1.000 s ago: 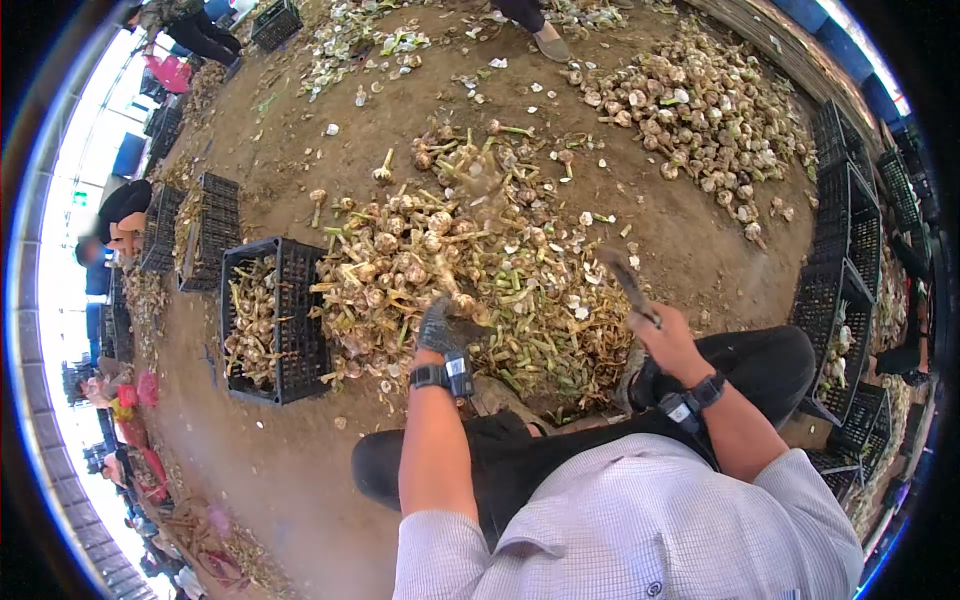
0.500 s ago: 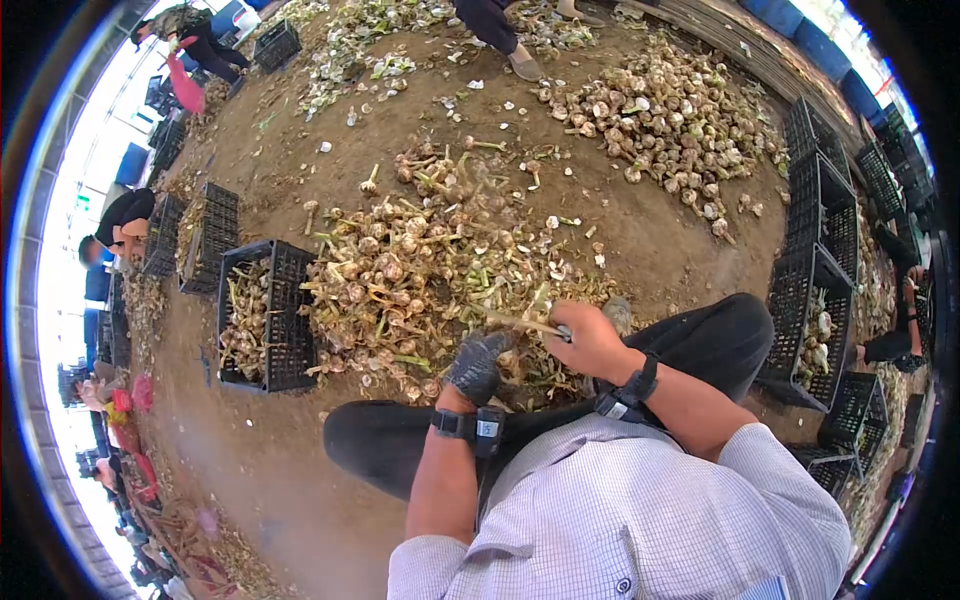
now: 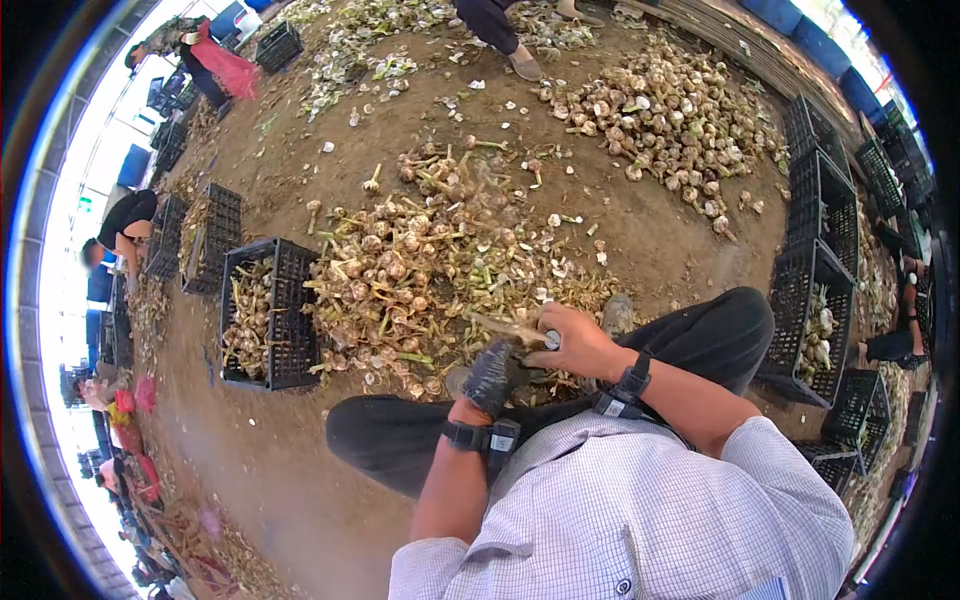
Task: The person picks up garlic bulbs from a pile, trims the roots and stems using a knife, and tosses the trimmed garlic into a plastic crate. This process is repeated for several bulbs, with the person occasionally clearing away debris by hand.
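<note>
Over the near edge of the garlic heap (image 3: 390,270), my left hand (image 3: 492,380) in a dark glove is closed around something I cannot make out, its fingers close to my right hand. My bare right hand (image 3: 578,342) is wrapped round a tool with a pale, narrow blade (image 3: 505,328) that points left above the glove. A round metallic end (image 3: 552,340) of the tool shows at my fingers. Loose stems and peelings lie below both hands, between my bent knees.
A black crate (image 3: 300,320) of garlic stands left of the heap. Another garlic pile (image 3: 680,130) lies at upper right. Black crates (image 3: 810,330) line the right side. Other people sit or stand at the far left, top and right; one holds red netting (image 3: 225,65).
My gloved left hand has moved right and slightly down, up against my right hand. My right hand has shifted slightly left. At upper left, a person's red netting has swung up and right.
</note>
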`<state>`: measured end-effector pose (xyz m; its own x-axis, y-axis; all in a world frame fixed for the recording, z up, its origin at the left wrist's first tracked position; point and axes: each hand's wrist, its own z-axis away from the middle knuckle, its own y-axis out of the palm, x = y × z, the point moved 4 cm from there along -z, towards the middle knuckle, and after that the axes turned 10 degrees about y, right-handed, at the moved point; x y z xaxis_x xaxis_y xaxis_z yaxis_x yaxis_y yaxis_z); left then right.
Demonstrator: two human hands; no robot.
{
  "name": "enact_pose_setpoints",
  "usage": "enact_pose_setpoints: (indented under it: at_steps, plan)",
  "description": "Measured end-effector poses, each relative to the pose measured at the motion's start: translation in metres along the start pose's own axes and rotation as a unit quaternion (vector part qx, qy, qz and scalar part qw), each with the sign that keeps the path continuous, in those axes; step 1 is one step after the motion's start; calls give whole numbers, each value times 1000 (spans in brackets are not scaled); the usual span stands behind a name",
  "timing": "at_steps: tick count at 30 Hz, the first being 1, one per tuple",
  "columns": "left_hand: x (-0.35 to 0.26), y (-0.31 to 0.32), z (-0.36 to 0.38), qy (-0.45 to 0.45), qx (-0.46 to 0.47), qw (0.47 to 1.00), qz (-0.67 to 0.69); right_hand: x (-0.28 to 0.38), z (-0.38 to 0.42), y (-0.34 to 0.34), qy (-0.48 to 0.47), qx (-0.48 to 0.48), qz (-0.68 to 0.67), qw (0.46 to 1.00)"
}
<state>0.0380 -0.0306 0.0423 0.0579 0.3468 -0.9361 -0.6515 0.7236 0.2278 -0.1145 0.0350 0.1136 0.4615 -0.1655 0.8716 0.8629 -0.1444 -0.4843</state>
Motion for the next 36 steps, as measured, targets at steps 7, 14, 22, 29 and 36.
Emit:
enact_pose_setpoints:
  at_steps: [7,14,22,29,36]
  plan:
    - [-40,13,16,53,-50,997,-6,-27,-4,0,245,88,-239,936]
    - [-47,25,5,126,-27,982,-139,-7,-4,-1,243,103,-361,894]
    - [-45,18,14,126,-44,968,-213,3,16,-27,33,19,19,999]
    - [17,3,13,180,65,859,-475,5,22,-24,-25,11,111,993]
    - [24,2,14,102,1,970,-219,-2,22,-19,-13,21,128,991]
